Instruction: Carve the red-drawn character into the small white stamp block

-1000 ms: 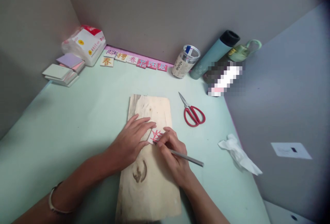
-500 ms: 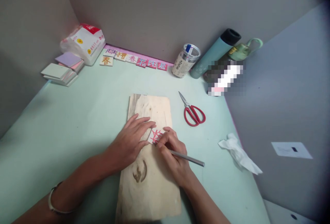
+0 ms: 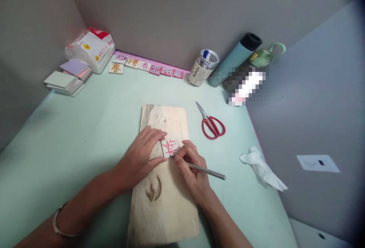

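Note:
A small white square tile (image 3: 168, 148) with red character strokes lies on the wooden board (image 3: 168, 217). My left hand (image 3: 142, 151) steadies it, thumb at the lower left corner and fingertips at the upper left corner. My right hand (image 3: 192, 170) pinches a slim grey pen-shaped metal tool (image 3: 209, 171), its shaft slanting down to the right. The tool's tip is near the tile's lower edge, too small to make out. Part of the tile's right side is covered by my right fingers.
Red-handled scissors (image 3: 211, 123) lie right of the board, above a crumpled tissue (image 3: 264, 170). Along the back are a tissue pack (image 3: 95, 52), stacked coloured blocks (image 3: 64, 80), several character tiles (image 3: 155, 69), a clear jar (image 3: 203, 67), a teal tumbler (image 3: 234, 61) and a green-lidded bottle (image 3: 261, 59).
The tile has turned slightly and shifted left, and more of its red strokes show. My left fingers have moved back to its edge. The right hand still holds the tool close to it.

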A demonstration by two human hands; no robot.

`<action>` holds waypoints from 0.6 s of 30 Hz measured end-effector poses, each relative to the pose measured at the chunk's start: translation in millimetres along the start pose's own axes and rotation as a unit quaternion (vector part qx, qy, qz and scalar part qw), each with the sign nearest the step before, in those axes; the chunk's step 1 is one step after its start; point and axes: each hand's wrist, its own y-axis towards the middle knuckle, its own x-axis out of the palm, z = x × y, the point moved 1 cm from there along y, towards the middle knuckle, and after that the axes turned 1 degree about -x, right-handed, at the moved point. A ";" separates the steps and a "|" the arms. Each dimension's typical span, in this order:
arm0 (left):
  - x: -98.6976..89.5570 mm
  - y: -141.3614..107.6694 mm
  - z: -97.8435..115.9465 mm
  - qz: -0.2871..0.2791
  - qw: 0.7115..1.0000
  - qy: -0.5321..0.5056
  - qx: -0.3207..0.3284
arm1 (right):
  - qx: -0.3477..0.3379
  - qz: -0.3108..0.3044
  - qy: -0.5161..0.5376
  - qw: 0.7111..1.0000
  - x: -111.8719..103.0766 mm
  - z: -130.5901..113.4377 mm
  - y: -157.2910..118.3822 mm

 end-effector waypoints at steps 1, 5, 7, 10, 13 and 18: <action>-0.1 0.3 0.0 0.005 1.000 0.005 -0.003 | 0.001 0.002 0.001 1.000 -0.3 0.1 0.1; 0.3 0.3 -1.4 0.004 0.999 0.040 -0.009 | 0.004 0.004 0.002 1.000 -0.8 0.3 0.0; 0.3 -0.1 -2.4 0.000 0.999 0.050 -0.009 | 0.009 0.006 0.001 1.000 -0.6 0.6 0.0; -0.5 0.1 -3.2 -0.005 0.999 0.049 0.006 | 0.012 0.013 0.003 1.000 -0.1 1.3 0.4; -1.0 0.8 -2.0 -0.010 0.999 0.041 0.012 | 0.012 0.019 0.003 1.000 0.4 1.4 0.2; 1.3 -0.2 4.2 0.031 0.997 0.063 -0.009 | 0.084 0.047 -0.004 0.995 3.5 -1.1 -4.6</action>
